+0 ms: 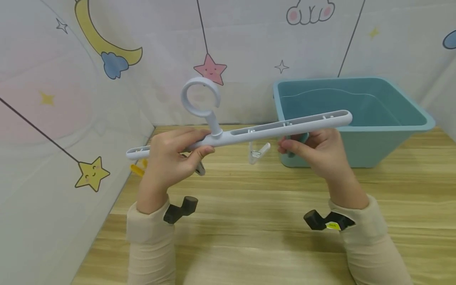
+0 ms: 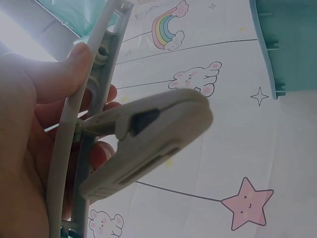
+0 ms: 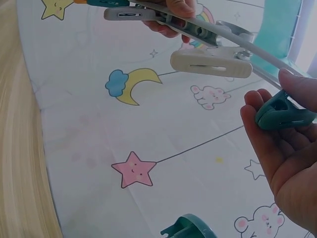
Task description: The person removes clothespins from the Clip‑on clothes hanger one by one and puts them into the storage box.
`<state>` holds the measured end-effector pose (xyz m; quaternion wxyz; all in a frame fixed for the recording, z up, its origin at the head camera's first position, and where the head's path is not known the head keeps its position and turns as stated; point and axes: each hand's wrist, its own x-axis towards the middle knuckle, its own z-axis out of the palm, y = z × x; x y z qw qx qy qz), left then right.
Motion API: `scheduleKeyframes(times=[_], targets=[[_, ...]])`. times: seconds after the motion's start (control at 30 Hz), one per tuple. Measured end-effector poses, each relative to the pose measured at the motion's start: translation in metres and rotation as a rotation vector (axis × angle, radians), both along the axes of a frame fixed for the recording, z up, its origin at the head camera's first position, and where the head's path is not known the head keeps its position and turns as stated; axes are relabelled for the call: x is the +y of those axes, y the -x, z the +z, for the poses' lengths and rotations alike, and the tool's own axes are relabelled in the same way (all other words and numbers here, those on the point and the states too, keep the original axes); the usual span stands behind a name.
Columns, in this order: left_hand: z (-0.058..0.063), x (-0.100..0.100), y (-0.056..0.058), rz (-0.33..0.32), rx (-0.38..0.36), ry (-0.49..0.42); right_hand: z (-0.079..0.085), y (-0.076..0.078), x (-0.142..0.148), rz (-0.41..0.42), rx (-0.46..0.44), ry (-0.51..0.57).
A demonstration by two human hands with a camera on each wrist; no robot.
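"Hands?"
"Right hand (image 1: 322, 153) pinches the teal clip (image 3: 285, 119), near the tub (image 1: 370, 147); left hand (image 1: 174, 154), left of the tub, grips the hanger (image 1: 263, 133), whose end overlaps it in view."
"Best technique?"
"Steady the hanger, I'd say, squeezing the clip squarely."

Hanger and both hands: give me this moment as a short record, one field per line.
Hanger: held above the table, hook pointing up
Left hand: grips the hanger beside the hook
Right hand: fingers and thumb pinch a teal clip under the bar
Other clips: white hanging mid-bar, yellow near the left end
Tub: teal, on the table
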<state>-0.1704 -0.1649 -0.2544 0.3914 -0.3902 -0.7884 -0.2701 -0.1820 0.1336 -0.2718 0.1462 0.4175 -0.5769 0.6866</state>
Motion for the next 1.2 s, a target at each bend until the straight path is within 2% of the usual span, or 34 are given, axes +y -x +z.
scheduleKeyframes(times=[0.3, 0.53, 0.73, 0.87, 1.03, 1.2], targets=[[0.0, 0.002, 0.0, -0.009, 0.001, -0.006, 0.003, 0.002, 0.002, 0.133, 0.013, 0.03], [0.0, 0.001, 0.0, -0.035, -0.015, -0.003, 0.001, 0.005, 0.004, 0.297, 0.008, 0.052], [0.0, 0.001, 0.0, -0.072, -0.012, -0.006, -0.001, 0.009, 0.008, 0.437, 0.043, 0.006], [0.002, 0.002, -0.001, -0.102, -0.016, -0.005, -0.003, 0.013, 0.008, 0.549, 0.077, -0.004], [0.002, 0.003, -0.001, -0.151, -0.041, -0.008, -0.007, 0.017, 0.004, 0.696, 0.084, 0.049], [0.0, 0.005, 0.002, -0.214, -0.065, -0.034, -0.012, 0.016, -0.003, 0.913, 0.01, 0.124]])
